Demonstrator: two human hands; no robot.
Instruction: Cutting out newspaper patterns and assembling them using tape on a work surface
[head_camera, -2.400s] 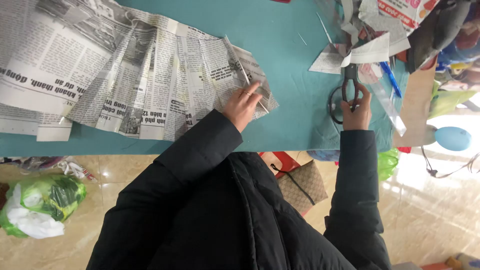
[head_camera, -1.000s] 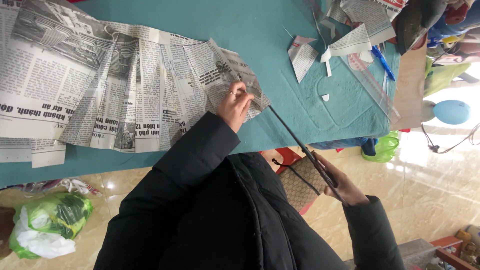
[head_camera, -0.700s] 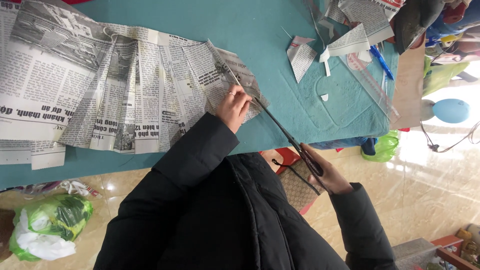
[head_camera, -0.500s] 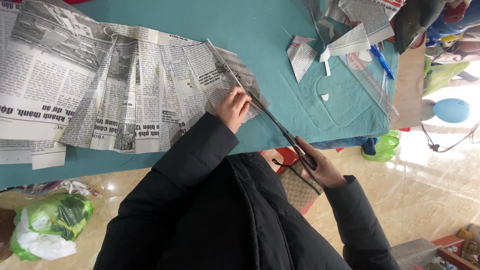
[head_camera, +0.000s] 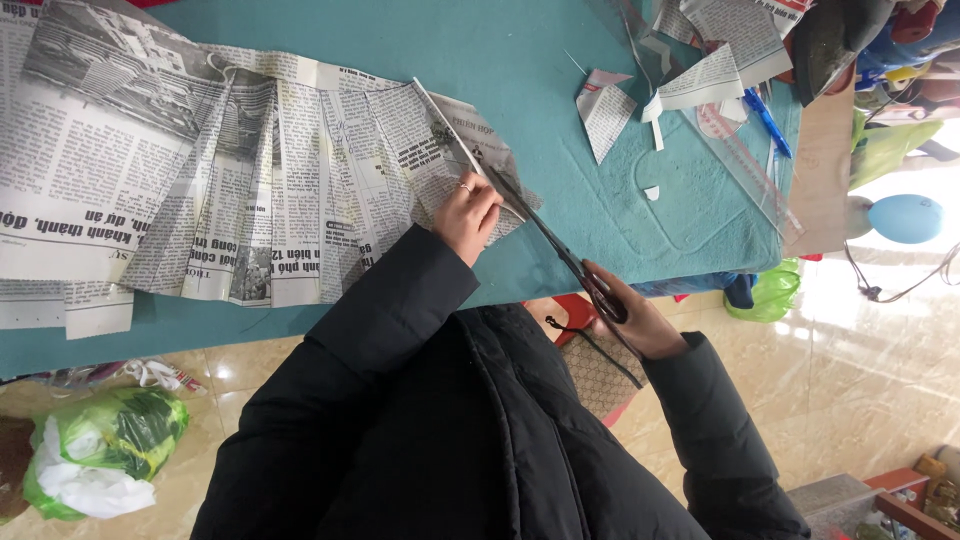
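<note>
Bare teal tabletop (head_camera: 420, 40) lies open beyond my newspaper (head_camera: 250, 190); paper scraps (head_camera: 605, 110) and ruler (head_camera: 745, 165) crowd its right edge.

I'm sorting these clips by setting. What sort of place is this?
Probably a home craft table: pleated newspaper on a teal cloth, scissors, paper scraps, a ruler, tiled floor.
</note>
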